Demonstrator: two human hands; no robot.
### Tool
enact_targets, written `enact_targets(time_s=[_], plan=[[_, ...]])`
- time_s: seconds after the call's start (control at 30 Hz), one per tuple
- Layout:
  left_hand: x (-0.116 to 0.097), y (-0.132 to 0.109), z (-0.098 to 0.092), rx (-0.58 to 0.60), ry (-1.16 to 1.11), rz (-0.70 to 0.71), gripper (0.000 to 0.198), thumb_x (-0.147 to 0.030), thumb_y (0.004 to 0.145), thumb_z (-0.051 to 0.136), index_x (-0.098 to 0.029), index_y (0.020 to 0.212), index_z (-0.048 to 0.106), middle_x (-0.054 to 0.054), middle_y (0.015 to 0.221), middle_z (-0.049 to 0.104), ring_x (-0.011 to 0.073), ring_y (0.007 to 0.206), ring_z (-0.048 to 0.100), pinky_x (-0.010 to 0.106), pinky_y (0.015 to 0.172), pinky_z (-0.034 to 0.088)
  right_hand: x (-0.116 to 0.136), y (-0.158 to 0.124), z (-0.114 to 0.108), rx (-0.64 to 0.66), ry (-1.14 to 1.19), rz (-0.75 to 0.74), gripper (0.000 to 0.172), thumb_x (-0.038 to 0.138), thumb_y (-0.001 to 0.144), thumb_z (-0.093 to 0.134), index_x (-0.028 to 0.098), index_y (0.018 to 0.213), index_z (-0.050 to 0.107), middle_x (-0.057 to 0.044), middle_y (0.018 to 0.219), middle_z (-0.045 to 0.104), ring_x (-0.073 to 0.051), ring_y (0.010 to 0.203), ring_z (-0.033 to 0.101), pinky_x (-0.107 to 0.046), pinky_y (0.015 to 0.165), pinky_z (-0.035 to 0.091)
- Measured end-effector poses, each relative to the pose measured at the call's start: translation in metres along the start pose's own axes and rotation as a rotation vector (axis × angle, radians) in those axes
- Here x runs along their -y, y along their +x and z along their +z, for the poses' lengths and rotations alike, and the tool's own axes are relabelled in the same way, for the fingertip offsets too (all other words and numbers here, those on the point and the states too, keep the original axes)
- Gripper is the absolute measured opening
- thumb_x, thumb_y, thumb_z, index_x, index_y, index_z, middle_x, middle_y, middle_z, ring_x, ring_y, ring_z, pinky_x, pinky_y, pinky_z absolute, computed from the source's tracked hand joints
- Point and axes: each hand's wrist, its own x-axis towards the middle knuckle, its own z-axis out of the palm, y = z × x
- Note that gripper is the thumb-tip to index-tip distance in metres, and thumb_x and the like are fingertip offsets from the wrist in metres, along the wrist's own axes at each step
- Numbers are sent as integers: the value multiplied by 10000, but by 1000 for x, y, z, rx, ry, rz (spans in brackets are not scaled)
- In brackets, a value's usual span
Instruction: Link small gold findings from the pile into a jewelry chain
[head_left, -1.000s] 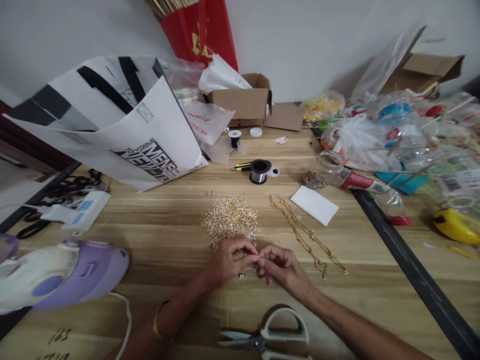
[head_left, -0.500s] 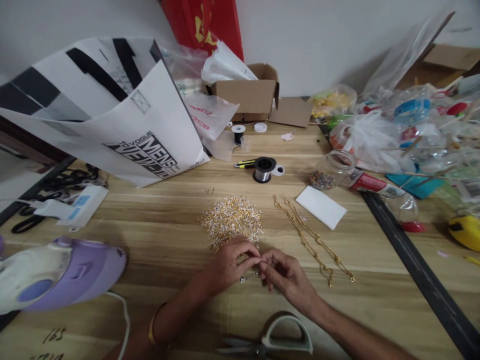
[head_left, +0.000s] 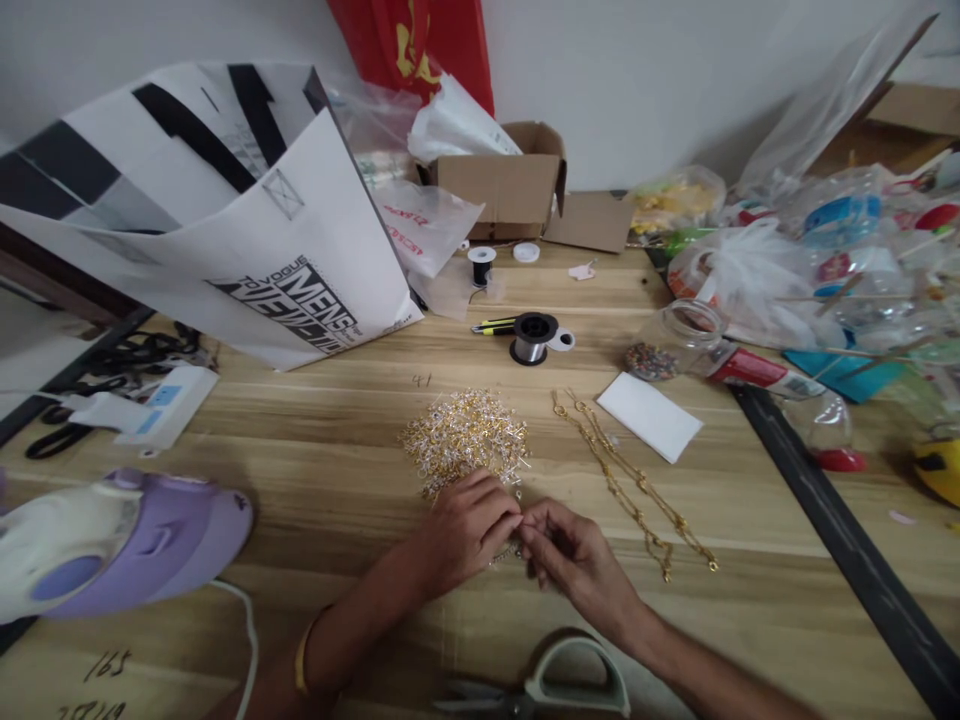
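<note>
My left hand (head_left: 472, 522) is closed in a pinch, its fingertips meeting those of my right hand (head_left: 574, 555), also pinched. A thin chain (head_left: 508, 552) with small beads shows just under the left fingers, and most of it is hidden by the hand. Whatever sits right between the fingertips is too small to make out. Touching the back of the left hand is a heap of tiny gold and silver pieces (head_left: 469, 435). To the right lie two gold chains (head_left: 626, 490) side by side. Near the front edge rests a pair of scissors (head_left: 577, 655) with pale handles.
Behind the heap stand a wire spool (head_left: 531, 345) and a yellow-black cutter (head_left: 493, 327). A folded white paper (head_left: 649, 416) and a bead jar (head_left: 671, 340) lie right. A purple iron (head_left: 161, 545), a power strip (head_left: 169, 410) and a large paper bag (head_left: 300, 270) fill the left.
My left fingers have curled further over the chain, so less of it shows. Both hands stay pinched together in the same place. The view has shifted slightly.
</note>
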Motion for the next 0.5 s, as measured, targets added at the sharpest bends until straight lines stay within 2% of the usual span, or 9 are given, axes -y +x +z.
enact_targets(time_s=[0.27,0.5], plan=[[0,-1,1,-4,38,-19,173,-148,897,450,-158,765,562,25,734,618,141,743,512,293,775,442,-1,0,1,4,8,18,459,616,803,518,160,767,485,23,628,495,-59,445,457,-178,407,414],[7,-4,1,-20,134,-37,153,-171,898,468,-153,779,562,41,766,601,159,789,500,290,755,433,-5,-2,0,20,4,-21,417,573,841,502,162,781,470,18,637,500,-61,454,459,-179,421,408]])
